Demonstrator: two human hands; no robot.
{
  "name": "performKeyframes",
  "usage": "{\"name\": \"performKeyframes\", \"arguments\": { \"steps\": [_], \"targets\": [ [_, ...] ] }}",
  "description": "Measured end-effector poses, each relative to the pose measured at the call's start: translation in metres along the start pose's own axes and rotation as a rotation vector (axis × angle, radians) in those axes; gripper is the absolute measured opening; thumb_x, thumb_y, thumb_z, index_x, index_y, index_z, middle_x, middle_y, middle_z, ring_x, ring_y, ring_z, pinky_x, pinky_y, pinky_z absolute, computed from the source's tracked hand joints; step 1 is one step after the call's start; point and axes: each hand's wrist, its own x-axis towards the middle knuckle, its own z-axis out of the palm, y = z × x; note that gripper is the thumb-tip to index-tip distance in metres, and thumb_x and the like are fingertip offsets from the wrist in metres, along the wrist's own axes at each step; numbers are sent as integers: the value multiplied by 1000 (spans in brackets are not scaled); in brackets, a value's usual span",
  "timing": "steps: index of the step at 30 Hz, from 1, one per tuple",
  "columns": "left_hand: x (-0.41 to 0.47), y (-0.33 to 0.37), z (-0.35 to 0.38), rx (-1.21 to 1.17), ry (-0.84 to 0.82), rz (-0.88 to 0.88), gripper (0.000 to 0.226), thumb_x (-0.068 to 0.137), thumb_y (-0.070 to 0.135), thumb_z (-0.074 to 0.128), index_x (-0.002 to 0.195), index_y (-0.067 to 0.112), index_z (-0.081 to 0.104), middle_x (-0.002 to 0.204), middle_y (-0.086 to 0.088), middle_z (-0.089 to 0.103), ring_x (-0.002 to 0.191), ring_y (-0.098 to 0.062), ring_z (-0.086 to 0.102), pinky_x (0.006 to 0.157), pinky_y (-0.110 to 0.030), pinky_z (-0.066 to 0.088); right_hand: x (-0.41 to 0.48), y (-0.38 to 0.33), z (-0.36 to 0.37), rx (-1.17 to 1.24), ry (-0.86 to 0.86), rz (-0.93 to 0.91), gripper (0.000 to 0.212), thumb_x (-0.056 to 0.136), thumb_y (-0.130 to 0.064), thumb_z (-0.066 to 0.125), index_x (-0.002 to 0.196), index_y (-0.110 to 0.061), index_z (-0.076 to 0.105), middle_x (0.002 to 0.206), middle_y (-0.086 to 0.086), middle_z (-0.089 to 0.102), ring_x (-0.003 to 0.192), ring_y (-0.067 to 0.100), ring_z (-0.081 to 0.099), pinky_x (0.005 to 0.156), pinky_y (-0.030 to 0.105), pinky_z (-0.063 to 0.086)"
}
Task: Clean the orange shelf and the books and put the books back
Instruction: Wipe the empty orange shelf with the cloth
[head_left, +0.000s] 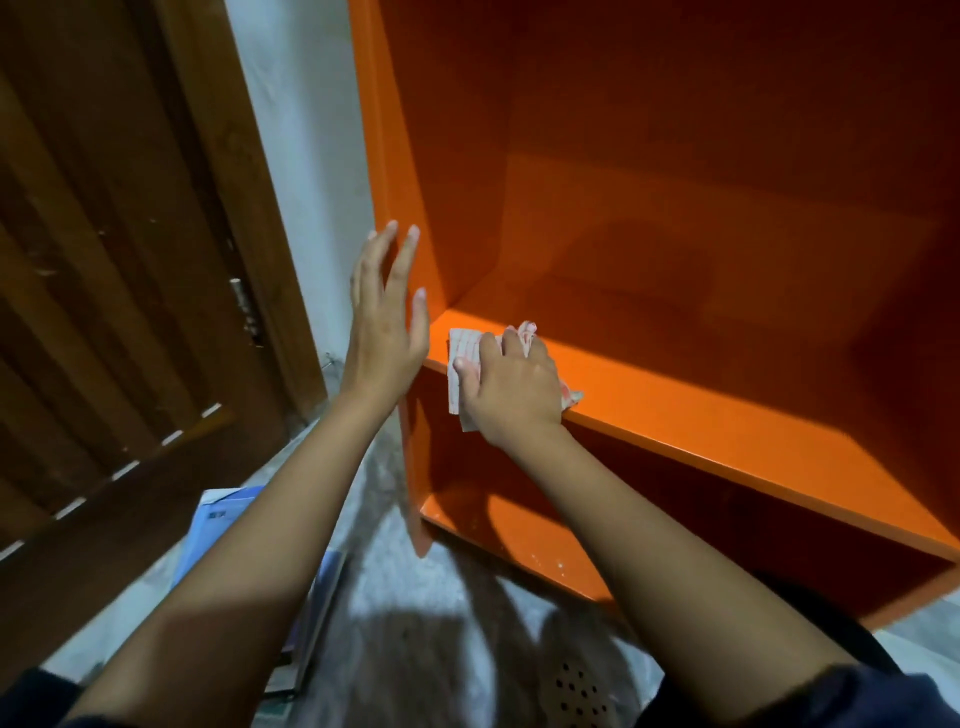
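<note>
The orange shelf (675, 249) fills the right of the head view, with nothing in its upper and lower compartments. My right hand (511, 387) presses a white and red checked cloth (464, 353) onto the front left corner of the middle board; its fingers curl over the cloth. With straight fingers, my left hand (384, 312) rests against the front edge of the shelf's left side panel. A stack of blue-covered books (223, 512) lies on the floor at the lower left, partly hidden by my left forearm.
A dark wooden door (119, 270) stands at the left, with a strip of white wall (306, 156) between it and the shelf. The grey floor (415, 623) runs below. A perforated object (576, 691) lies on the floor at the bottom middle.
</note>
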Motion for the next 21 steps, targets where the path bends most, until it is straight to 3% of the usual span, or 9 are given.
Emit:
{"name": "performKeyframes", "arguments": {
  "steps": [3, 6, 8, 11, 13, 14, 17, 19, 21],
  "targets": [
    [12, -3, -5, -90, 55, -52, 54, 97, 6, 45, 146, 2, 24, 151, -23, 23, 141, -22, 22, 109, -7, 21, 14, -10, 7, -5, -51, -89, 54, 98, -44, 29, 139, -9, 35, 145, 21, 35, 133, 41, 29, 110, 45, 22],
    [20, -10, -11, -160, -104, -117, 58, 101, 18, 39, 149, 16, 8, 150, -16, 32, 128, -26, 46, 105, -34, 44, 27, -24, 10, -15, -95, -150, 53, 99, -44, 29, 140, -11, 31, 146, 19, 33, 132, 39, 29, 108, 43, 22],
    [21, -14, -15, -187, -224, -129, 59, 102, 22, 36, 148, 26, -2, 144, -13, 43, 102, -20, 62, 91, -31, 53, 31, -32, 9, -15, -108, -146, 51, 99, -42, 30, 138, -10, 33, 142, 18, 37, 129, 37, 31, 104, 42, 26],
    [23, -19, -17, -165, -282, -147, 63, 102, 23, 34, 143, 36, -11, 104, -15, 60, 70, -29, 61, 69, -32, 56, 31, -41, 12, -77, 53, -150, 44, 90, -43, 52, 117, -9, 56, 112, 13, 60, 107, 34, 53, 85, 37, 42],
    [24, -18, -18, -149, -314, -170, 63, 102, 22, 34, 144, 33, -12, 80, -16, 57, 59, -30, 54, 57, -26, 49, 29, -43, 15, -117, 162, -125, 33, 73, -43, 71, 88, -14, 68, 81, 4, 66, 75, 26, 61, 63, 29, 46],
    [25, -17, -19, -146, -329, -178, 64, 102, 22, 34, 145, 31, -12, 78, -13, 56, 56, -28, 52, 54, -22, 46, 29, -42, 17, -105, 206, -139, 28, 69, -41, 74, 80, -16, 68, 73, 2, 65, 67, 24, 60, 57, 26, 45],
    [25, -14, -23, -155, -355, -193, 64, 103, 22, 34, 143, 34, -14, 101, -16, 62, 61, -30, 57, 61, -29, 53, 21, -37, 15, 3, 264, -236, 23, 67, -33, 78, 72, -15, 65, 69, 2, 65, 62, 25, 59, 54, 25, 45],
    [24, -13, -25, -150, -366, -213, 66, 103, 22, 34, 145, 36, -15, 98, -16, 62, 63, -32, 58, 63, -36, 54, 17, -37, 13, 151, 259, -316, 19, 72, -27, 75, 77, -12, 64, 74, 7, 67, 67, 30, 61, 59, 29, 49],
    [21, -11, -25, -169, -365, -235, 65, 103, 23, 34, 147, 34, -13, 105, -7, 59, 68, -23, 60, 69, -31, 55, 5, -38, 11, 266, 248, -358, 17, 81, -27, 63, 85, -11, 65, 84, 10, 69, 78, 32, 63, 65, 34, 51]
  ]
}}
